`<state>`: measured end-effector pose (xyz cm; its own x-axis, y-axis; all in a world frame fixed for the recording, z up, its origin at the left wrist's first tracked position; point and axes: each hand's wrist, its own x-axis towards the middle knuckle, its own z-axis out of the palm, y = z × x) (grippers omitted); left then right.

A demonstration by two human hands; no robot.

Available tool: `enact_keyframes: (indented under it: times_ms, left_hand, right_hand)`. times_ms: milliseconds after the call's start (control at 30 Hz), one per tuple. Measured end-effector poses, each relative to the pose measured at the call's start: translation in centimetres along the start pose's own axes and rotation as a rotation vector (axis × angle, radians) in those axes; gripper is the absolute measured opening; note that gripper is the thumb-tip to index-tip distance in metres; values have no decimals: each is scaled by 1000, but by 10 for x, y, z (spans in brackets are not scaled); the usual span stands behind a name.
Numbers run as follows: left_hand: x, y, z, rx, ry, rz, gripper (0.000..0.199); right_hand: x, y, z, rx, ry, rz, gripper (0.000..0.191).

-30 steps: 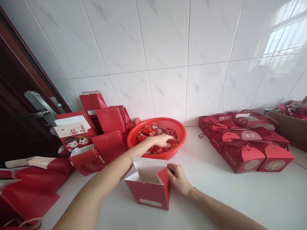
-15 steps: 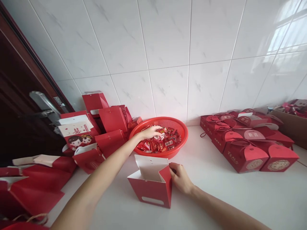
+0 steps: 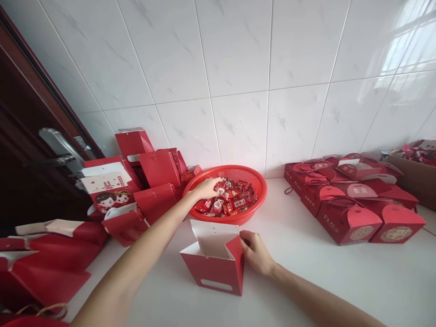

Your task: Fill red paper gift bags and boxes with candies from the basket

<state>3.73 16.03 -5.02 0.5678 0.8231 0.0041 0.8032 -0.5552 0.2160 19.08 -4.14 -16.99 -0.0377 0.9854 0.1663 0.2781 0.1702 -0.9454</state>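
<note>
My left hand point(image 3: 208, 187) reaches into a red plastic basket point(image 3: 259, 200). Its fingers are stretched out over the wrapped candies point(image 3: 233, 203), with the fingertips at the heap and no candy visibly gripped. In front of the basket, an open red cardboard box point(image 3: 214, 274) with a white inside stands upright on the white tabletop. My right hand point(image 3: 257, 252) has its fingers curled on the right side edge of this box, gripping it. The candies have red wrappers with gold and white print.
Several open red boxes point(image 3: 159, 168) crowd the left side, one with a cartoon couple point(image 3: 112, 197). Closed red boxes point(image 3: 352, 222) stand in rows at the right, near a cardboard carton point(image 3: 413, 177). Behind is a tiled wall point(image 3: 238, 127); a dark door point(image 3: 30, 136) is at left.
My left hand has shifted slightly left over the candies, and some of the candies have moved. My right hand and the open box stay in place.
</note>
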Motion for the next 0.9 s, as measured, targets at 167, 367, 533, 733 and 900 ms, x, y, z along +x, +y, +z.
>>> enact_keyframes:
  times_ms: [167, 367, 533, 733, 900]
  left_hand:
    - [-9, 21, -2, 9, -41, 293, 51]
    - [-19, 41, 16, 164, -379, 450, 66]
    - [-14, 45, 21, 285, -276, 364, 62]
    - [-5, 49, 14, 438, -178, 260, 36]
    - [0, 35, 2, 295, -128, 129, 36]
  right_hand:
    - [0, 0, 0, -3, 2, -3, 32]
    - [0, -2, -1, -1, -3, 9, 32]
    - [-1, -3, -1, -15, -22, 19, 31]
    - [-1, -4, -2, -20, -15, 16, 31]
    - [-1, -3, -2, -16, -11, 7, 32]
